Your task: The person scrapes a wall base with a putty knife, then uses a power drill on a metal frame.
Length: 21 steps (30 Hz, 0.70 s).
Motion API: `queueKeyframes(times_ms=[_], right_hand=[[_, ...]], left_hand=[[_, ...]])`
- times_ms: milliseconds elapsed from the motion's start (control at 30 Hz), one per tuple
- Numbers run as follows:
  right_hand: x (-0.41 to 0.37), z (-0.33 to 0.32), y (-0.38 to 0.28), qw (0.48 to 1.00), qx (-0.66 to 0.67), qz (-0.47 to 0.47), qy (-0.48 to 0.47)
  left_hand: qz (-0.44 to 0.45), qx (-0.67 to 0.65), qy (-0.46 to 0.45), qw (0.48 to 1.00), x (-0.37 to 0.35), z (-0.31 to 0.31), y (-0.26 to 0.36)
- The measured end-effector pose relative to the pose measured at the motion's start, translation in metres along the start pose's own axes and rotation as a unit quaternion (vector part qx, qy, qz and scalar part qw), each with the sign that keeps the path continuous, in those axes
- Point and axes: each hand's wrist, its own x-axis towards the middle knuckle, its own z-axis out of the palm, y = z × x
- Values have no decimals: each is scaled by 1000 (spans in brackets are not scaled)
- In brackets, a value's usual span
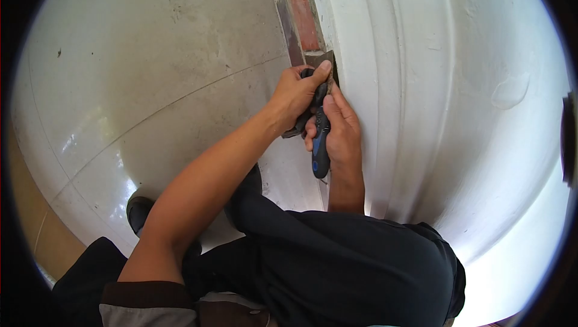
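Both of my hands are close together at the foot of the white wall, beside a strip of brick (300, 11). My right hand (344, 131) is wrapped around the black-and-blue handle of a putty knife (321, 149), its butt end pointing back toward me. My left hand (296, 93) is closed around a dark object (299, 123), largely hidden by the fingers, and I cannot tell its kind. A flat grey blade (319, 58) shows at the left thumb tip, right at the end of the red brick.
A white moulded wall (415, 86) rises along the right. Pale floor tiles (156, 56) with thin joint lines spread to the left. My dark-trousered leg (349, 261) is bent below the hands, and a black shoe (139, 211) rests on the tiles.
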Motion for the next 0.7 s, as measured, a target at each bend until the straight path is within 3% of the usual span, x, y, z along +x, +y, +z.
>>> queueKeyframes(times_ms=[133,267,367,400,600,700], right_hand=[[8,3,-10,1000,-17,21,-7],[-1,-9,-7,1000,3,-5,-5],[13,-3,-13,999,-20,21,-15],[10,-3,-12,1000,-20,22,-10],[13,-4,-11,999,11,33,-27],[19,5,-5,999,-37,-7,-30]], left_hand=[[-97,-36,-44,994,-10,-6,29],[-18,-20,3,1000,-3,7,6],[-54,-27,14,998,-10,5,30],[-91,-42,-33,994,-6,-6,32],[-22,-7,26,999,-3,0,28],[-51,3,0,999,-6,-5,35]])
